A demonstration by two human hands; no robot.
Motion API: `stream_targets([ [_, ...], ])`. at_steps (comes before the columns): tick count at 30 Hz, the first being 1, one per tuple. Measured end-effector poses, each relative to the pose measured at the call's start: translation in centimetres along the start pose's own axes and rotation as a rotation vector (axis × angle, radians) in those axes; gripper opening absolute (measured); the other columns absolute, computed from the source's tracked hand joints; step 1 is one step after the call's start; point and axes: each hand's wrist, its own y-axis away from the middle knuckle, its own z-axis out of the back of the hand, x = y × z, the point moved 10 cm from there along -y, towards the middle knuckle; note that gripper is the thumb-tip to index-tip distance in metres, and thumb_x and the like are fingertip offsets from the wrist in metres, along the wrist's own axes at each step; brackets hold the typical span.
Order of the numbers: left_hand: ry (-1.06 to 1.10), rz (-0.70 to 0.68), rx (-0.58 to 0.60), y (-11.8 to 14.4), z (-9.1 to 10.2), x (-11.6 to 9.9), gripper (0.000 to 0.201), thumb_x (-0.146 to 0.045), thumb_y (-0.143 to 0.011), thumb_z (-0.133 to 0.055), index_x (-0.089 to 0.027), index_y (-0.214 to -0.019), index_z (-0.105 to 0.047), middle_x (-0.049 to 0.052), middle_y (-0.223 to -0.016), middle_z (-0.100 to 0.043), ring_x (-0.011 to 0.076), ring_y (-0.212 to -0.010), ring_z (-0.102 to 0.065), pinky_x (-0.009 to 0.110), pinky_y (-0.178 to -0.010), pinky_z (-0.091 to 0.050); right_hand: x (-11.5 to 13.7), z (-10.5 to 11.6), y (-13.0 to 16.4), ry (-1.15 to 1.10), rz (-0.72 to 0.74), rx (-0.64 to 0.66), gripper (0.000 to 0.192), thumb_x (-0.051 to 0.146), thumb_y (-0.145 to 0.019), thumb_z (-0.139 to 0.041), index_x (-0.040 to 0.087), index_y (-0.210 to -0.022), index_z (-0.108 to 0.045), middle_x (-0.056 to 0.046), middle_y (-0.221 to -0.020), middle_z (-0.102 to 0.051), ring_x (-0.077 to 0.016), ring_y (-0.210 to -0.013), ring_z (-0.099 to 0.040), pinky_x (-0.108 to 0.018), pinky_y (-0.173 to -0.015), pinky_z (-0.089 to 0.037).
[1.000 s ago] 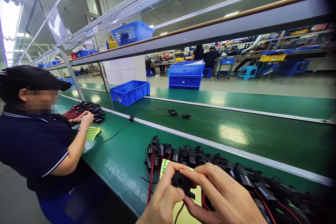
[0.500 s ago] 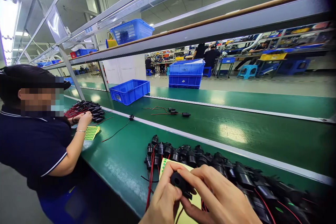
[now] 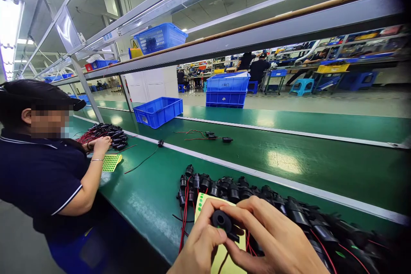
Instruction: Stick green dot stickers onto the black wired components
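Note:
Both hands meet at the lower middle of the head view around a small black cylindrical part, which looks like a mini pump. Its round end, with a hole in the middle, faces me. My left hand pinches it between thumb and bent fingers. From the other side, the fingertips of my right hand close on it; some are hidden behind it. A thin wire hangs below. Under my hands lies a pale yellow sheet with green dot stickers. Just beyond is a pile of similar black parts with red wires.
At left a co-worker handles another pile of black parts beside a green-dotted sheet. Loose wired parts lie on the green bench. A blue bin and stacked blue crates stand farther back.
The black part has turned slightly in my fingers, so its round end with the hole shows more fully. Both hands stay around it in nearly the same place.

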Motion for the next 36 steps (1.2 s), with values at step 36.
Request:
stream_targets([
  [36, 0.239, 0.022, -0.005, -0.1, 0.4, 2.0, 0.031, -0.021, -0.08, -0.055, -0.019, -0.11, -0.061, 0.004, -0.107, -0.053, 0.0192, -0.101, -0.048, 0.033, -0.096, -0.035, 0.4, 0.5, -1.0, -0.124, 0.033, -0.007, 0.038, 0.014, -0.088, -0.056, 0.017, -0.125, -0.059, -0.003, -0.082, -0.063, -0.0119, -0.066, -0.064, -0.021, -0.056, -0.058],
])
